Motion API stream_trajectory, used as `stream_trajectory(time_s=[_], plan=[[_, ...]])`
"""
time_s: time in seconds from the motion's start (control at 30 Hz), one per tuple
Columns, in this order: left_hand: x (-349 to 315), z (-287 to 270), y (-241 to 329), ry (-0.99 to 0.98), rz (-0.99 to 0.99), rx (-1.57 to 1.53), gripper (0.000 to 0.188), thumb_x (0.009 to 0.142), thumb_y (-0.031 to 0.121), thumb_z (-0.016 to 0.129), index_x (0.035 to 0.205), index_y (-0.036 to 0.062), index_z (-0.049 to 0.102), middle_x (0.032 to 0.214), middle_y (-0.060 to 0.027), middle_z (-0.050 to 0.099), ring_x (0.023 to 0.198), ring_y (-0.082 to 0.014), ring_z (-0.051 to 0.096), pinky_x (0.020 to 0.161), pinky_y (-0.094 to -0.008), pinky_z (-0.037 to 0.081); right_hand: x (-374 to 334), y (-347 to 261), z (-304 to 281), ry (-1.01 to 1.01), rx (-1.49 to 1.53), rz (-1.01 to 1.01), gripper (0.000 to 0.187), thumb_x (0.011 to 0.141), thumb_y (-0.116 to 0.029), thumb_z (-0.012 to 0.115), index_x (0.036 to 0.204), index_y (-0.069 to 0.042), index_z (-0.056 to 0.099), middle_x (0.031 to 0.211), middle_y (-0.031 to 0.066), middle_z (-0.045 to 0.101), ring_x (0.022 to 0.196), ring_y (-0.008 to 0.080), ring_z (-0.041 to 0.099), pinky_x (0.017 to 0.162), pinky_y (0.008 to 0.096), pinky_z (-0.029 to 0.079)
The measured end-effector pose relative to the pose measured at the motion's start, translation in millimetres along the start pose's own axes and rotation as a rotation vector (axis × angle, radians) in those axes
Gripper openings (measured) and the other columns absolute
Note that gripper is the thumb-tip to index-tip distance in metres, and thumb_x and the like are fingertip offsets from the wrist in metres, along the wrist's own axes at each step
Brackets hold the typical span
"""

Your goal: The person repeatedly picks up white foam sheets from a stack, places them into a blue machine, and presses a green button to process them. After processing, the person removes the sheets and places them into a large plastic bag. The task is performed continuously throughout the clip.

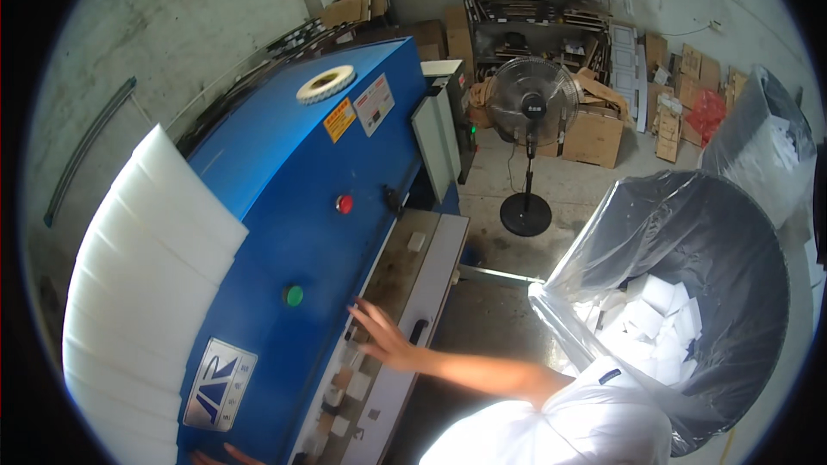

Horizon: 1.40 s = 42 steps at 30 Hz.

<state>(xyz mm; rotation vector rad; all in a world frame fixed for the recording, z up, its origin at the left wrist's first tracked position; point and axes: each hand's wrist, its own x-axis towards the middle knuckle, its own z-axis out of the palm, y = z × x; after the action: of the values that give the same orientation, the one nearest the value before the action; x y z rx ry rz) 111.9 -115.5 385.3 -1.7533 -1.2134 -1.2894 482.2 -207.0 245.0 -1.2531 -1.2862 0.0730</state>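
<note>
My right hand point(388, 340) reaches in over the ledge of a large blue machine point(293, 198). Its fingers are spread, with the tips close to the machine's front panel, and it holds nothing. At the lower edge only some fingers of my left hand point(226, 457) show; they lie stretched out by the blue panel, and the rest of that hand is out of sight. Several small white foam pieces point(357, 385) sit on the ledge just below my right hand. A green button point(293, 295) and a red button point(345, 204) stick out of the panel.
A stack of white foam sheets point(146, 293) rests on the machine's left, near a tape roll point(326, 84). To the right, a large clear plastic bag point(741, 293) holds white foam scraps point(659, 319). A standing fan point(531, 108) and cardboard boxes point(593, 138) are behind.
</note>
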Motion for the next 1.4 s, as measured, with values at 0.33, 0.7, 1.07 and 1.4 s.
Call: stream_trajectory(time_s=[0.33,0.7,1.07,1.4], plan=[[145,-13,214,-0.090,0.642,-0.332,0.049,0.099,0.018,0.054,0.143,-0.0001,0.041,0.145,-0.0228,0.044,0.139,-0.0448,0.036,0.115,-0.0594,0.025,-157,12,-135,0.063,-0.020,0.243,0.048,0.103,-0.042,0.041,0.105,-0.005,0.072,0.130,0.0188,0.058,0.128,0.0343,0.046,0.109,0.0439,0.034],[333,-3,383,-0.567,0.071,0.594,0.064,0.097,0.060,0.042,0.141,0.0140,0.051,0.148,-0.0033,0.048,0.145,-0.0238,0.033,0.115,-0.0585,0.021,-168,-13,-260,0.318,-0.221,0.423,0.033,0.101,-0.022,0.048,0.116,0.001,0.065,0.092,0.0088,0.072,0.101,0.0265,0.061,0.095,0.0374,0.045],[196,141,323,0.207,0.423,-0.371,0.059,0.098,0.038,0.057,0.146,0.0055,0.042,0.147,-0.0192,0.043,0.135,-0.0374,0.044,0.108,-0.0476,0.041,-241,-31,-304,0.264,-0.250,0.535,0.041,0.092,-0.023,0.043,0.115,-0.007,0.072,0.141,0.0155,0.052,0.120,0.0315,0.054,0.106,0.0424,0.038],[73,32,309,0.030,0.032,-1.042,0.086,0.085,0.047,0.074,0.142,-0.0045,0.036,0.130,-0.0250,0.053,0.105,-0.0385,0.060,0.083,-0.0494,0.056,-210,-25,-316,0.358,-0.188,0.316,0.061,0.093,-0.037,0.041,0.143,-0.003,0.048,0.154,0.0162,0.037,0.134,0.0282,0.043,0.114,0.0422,0.026]])
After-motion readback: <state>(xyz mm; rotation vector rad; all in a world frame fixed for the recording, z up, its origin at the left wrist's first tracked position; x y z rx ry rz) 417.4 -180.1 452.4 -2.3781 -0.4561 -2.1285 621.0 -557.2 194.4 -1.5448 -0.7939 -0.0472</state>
